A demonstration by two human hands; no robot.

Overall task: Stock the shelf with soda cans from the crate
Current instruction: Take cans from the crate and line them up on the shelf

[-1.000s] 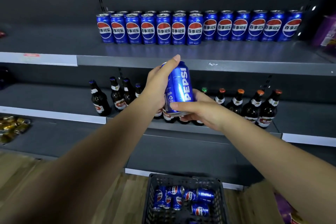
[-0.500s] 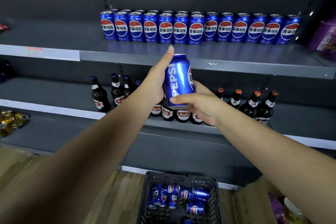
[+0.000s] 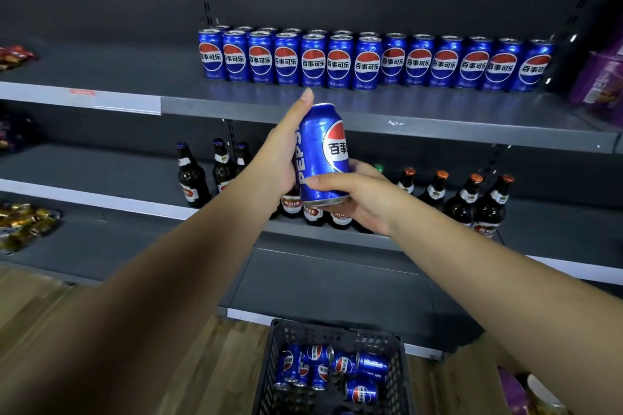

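Head view: the main risk, as I judge it, is a two-handed grip on a slick Pepsi can (image 3: 322, 155). If one hand lets go before the other has it firmly, the can may slip and fall onto the beer bottles (image 3: 192, 175) on the lower shelf or onto the floor. The second risk is clipping the upper shelf (image 3: 438, 111) edge on the way up, or nudging the front row of Pepsi cans (image 3: 371, 61) and toppling some, since they stand packed side by side. The can is airborne and nearly upright, tilted slightly, with its logo facing the camera. It sits just near of the upper shelf's front lip and below the stocked row, not yet on the shelf. Both arms reach far forward. The left hand (image 3: 281, 158) cups the can's left side with one digit straight up past the rim; its other fingers are hidden behind the can. The right hand (image 3: 357, 199) grips the can's lower part from the right, thumb laid across the front and fingers wrapped behind. The crate (image 3: 401, 357) is on the floor, near and centre, with more cans (image 3: 337, 367) lying loose inside.
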